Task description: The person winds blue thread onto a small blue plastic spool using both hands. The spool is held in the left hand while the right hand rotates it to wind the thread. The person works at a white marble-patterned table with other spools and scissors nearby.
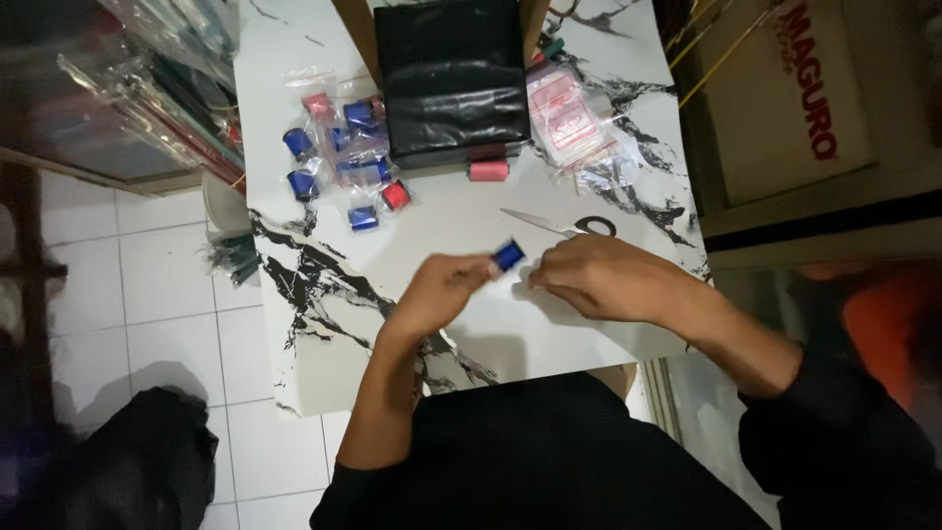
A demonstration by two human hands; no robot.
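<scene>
Scissors (574,225) behind spool (508,255)

Hands blurred; blue spool (508,255) partly hidden by fingers; black box (451,79) cut off at top.

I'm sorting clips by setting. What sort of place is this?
Probably a home packing spot: a small marble-look table on white floor tiles, with thread spools, clear bags and scissors.

Both bare forearms reach forward and converge, left hand (444,288) palm-down with wrist bent and fingertips pinched closed at its far end, right hand (599,278) knuckles-up, fingers curled inward toward the left fingertips, the two hands nearly meeting, dark sleeves pushed to the elbows.
</scene>
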